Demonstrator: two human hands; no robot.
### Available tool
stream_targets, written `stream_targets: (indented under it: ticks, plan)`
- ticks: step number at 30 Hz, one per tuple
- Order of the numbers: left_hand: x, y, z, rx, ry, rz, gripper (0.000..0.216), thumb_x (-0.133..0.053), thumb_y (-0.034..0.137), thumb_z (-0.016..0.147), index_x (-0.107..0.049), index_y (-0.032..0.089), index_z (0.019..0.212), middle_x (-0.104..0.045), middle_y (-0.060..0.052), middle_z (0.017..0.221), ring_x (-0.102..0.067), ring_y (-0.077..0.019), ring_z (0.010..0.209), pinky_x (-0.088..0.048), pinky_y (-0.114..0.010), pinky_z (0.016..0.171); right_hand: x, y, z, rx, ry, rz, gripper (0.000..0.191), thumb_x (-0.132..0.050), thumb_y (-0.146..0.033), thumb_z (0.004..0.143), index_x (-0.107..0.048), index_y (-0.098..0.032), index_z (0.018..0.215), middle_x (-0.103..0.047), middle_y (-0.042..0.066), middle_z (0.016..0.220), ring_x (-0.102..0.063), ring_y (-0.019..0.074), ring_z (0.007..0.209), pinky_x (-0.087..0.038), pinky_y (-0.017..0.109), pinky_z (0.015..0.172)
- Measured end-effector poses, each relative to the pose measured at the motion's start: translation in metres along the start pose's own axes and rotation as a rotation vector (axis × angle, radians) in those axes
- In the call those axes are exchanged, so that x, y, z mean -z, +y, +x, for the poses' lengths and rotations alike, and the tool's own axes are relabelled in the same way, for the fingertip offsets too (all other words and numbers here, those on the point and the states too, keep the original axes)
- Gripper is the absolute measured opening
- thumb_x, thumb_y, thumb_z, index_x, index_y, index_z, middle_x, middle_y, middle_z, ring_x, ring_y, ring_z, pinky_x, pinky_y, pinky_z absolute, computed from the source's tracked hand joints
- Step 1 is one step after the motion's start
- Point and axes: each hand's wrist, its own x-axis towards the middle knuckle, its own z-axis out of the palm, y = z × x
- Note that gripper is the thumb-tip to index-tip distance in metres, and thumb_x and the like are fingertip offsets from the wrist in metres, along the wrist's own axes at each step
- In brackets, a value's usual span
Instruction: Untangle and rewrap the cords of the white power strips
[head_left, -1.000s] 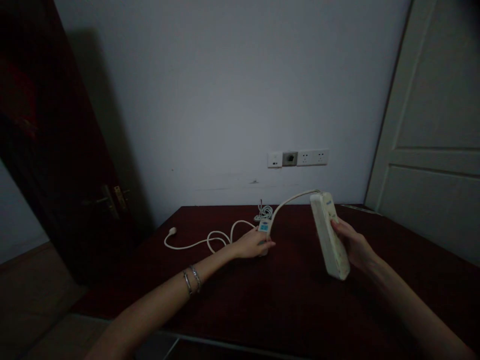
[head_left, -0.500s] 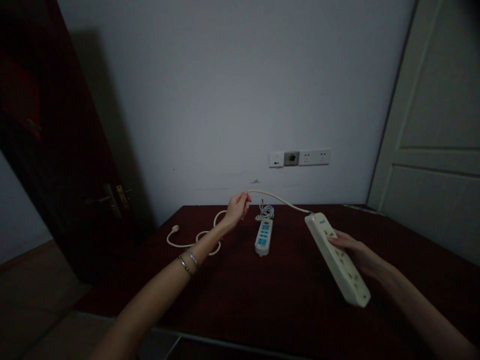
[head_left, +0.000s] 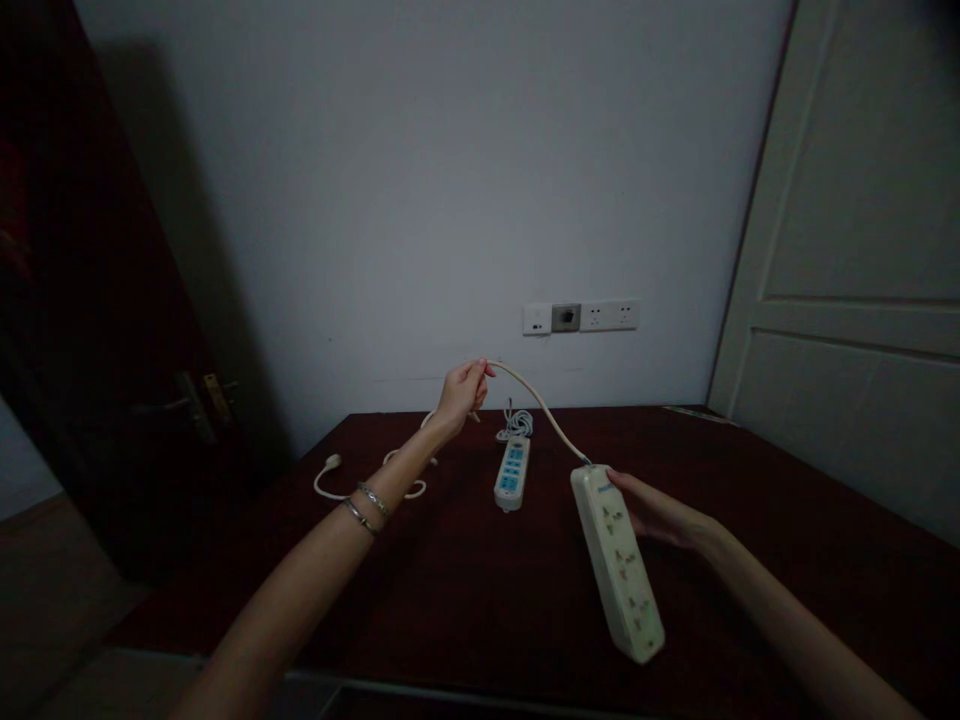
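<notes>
My left hand [head_left: 463, 392] pinches a white cord [head_left: 534, 392] and holds it up in front of the wall. From there the cord arcs down to the near-white power strip [head_left: 619, 565] that my right hand [head_left: 651, 508] grips by its far right side. The strip tilts with its sockets toward me. More of the cord lies in loose loops on the table, behind my left forearm, with its plug [head_left: 332, 462] at the left. Between my hands a smaller power strip [head_left: 512, 474] with blue sockets rests on the table, its grey cord [head_left: 516, 425] bundled behind it.
The dark red table [head_left: 465, 600] meets a pale wall with a row of wall sockets [head_left: 609, 316] above its back edge. A dark door with a handle [head_left: 196, 407] stands at the left, a white panelled door [head_left: 847, 300] at the right.
My right hand has brought the larger power strip left and nearer, and now grips closer to its cord end. My left hand has risen slightly, so the cord bends more. The view has shifted a little.
</notes>
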Motion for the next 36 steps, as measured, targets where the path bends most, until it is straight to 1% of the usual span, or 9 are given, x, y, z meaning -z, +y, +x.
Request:
stream_targets:
  ticks: [3, 6, 9, 11, 17, 27, 32, 34, 36]
  plan:
    - [0.001, 0.003, 0.004, 0.017, -0.022, 0.004, 0.034, -0.052, 0.048, 0.079, -0.051, 0.015, 0.074, -0.032, 0.01, 0.041, -0.021, -0.0014, 0.029, -0.015, -0.015, 0.033, 0.008, 0.001, 0.01, -0.018, -0.011, -0.048, 0.046, -0.046, -0.054, 0.083, -0.055, -0.017, 0.11, -0.068, 0.009, 0.09, -0.065, 0.0234, 0.085, -0.05, 0.042, 0.077]
    - [0.002, 0.0, 0.004, 0.105, -0.056, 0.027, 0.031, -0.051, 0.045, 0.08, -0.052, 0.014, 0.076, -0.035, 0.009, 0.041, -0.024, -0.0017, 0.029, -0.014, -0.015, 0.033, 0.012, -0.003, 0.015, -0.048, 0.173, -0.186, 0.059, -0.041, -0.064, 0.079, -0.054, -0.018, 0.113, -0.065, 0.011, 0.104, -0.062, 0.0272, 0.096, -0.046, 0.046, 0.087]
    - [0.0, -0.014, -0.002, 0.203, -0.056, 0.042, 0.029, -0.048, 0.042, 0.082, -0.053, 0.014, 0.078, -0.038, 0.008, 0.042, -0.024, -0.0018, 0.028, -0.014, -0.015, 0.032, 0.014, -0.009, 0.016, 0.098, 0.376, -0.399, 0.06, -0.044, -0.063, 0.077, -0.054, -0.019, 0.117, -0.048, 0.01, 0.132, -0.044, 0.0271, 0.122, -0.028, 0.04, 0.105]
    - [-0.002, -0.029, -0.009, 0.258, -0.045, 0.054, 0.026, -0.045, 0.039, 0.084, -0.052, 0.014, 0.079, -0.039, 0.008, 0.042, -0.024, -0.0022, 0.028, -0.014, -0.015, 0.032, 0.016, -0.01, 0.016, 0.155, 0.453, -0.555, 0.062, -0.045, -0.062, 0.077, -0.053, -0.015, 0.117, -0.042, 0.011, 0.137, -0.035, 0.0263, 0.128, -0.02, 0.036, 0.109]
    - [-0.011, -0.077, -0.032, 0.433, -0.018, 0.068, 0.02, -0.038, 0.031, 0.087, -0.046, 0.016, 0.075, -0.038, 0.008, 0.044, -0.028, -0.0034, 0.028, -0.018, -0.016, 0.032, 0.032, 0.008, 0.023, -0.022, 0.53, -0.887, 0.072, -0.055, -0.062, 0.067, -0.047, -0.009, 0.114, -0.061, 0.017, 0.11, -0.058, 0.0292, 0.098, -0.044, 0.036, 0.085]
    - [0.0, -0.109, -0.054, 0.556, -0.079, 0.173, 0.015, -0.047, 0.024, 0.079, -0.051, 0.014, 0.069, -0.045, 0.005, 0.046, -0.042, -0.0063, 0.036, -0.036, -0.018, 0.04, 0.036, 0.025, 0.031, -0.024, 0.476, -1.204, 0.05, -0.052, -0.054, 0.068, -0.061, -0.01, 0.089, -0.064, 0.014, 0.095, -0.061, 0.0251, 0.083, -0.044, 0.029, 0.071]
    - [0.028, -0.093, -0.063, 0.559, -0.139, 0.311, 0.013, -0.055, 0.023, 0.074, -0.06, 0.011, 0.073, -0.057, 0.0, 0.057, -0.052, -0.0085, 0.05, -0.039, -0.017, 0.047, 0.034, 0.029, 0.027, -0.016, 0.515, -1.29, 0.048, -0.05, -0.051, 0.068, -0.063, -0.009, 0.086, -0.064, 0.013, 0.091, -0.06, 0.025, 0.082, -0.044, 0.029, 0.07]
    - [0.054, -0.076, -0.058, 0.536, -0.129, 0.419, 0.017, -0.054, 0.026, 0.076, -0.061, 0.012, 0.085, -0.062, -0.003, 0.069, -0.057, -0.01, 0.059, -0.041, -0.017, 0.051, 0.038, 0.034, 0.026, -0.009, 0.521, -1.316, 0.047, -0.05, -0.05, 0.067, -0.064, -0.009, 0.086, -0.064, 0.014, 0.09, -0.06, 0.0262, 0.084, -0.044, 0.03, 0.072]
    - [0.092, -0.056, -0.049, 0.532, -0.009, 0.589, 0.02, -0.049, 0.026, 0.079, -0.06, 0.013, 0.089, -0.063, -0.004, 0.074, -0.058, -0.0105, 0.063, -0.042, -0.017, 0.051, 0.043, 0.038, 0.026, -0.004, 0.534, -1.33, 0.048, -0.049, -0.051, 0.067, -0.064, -0.009, 0.086, -0.064, 0.015, 0.089, -0.06, 0.0275, 0.084, -0.044, 0.031, 0.073]
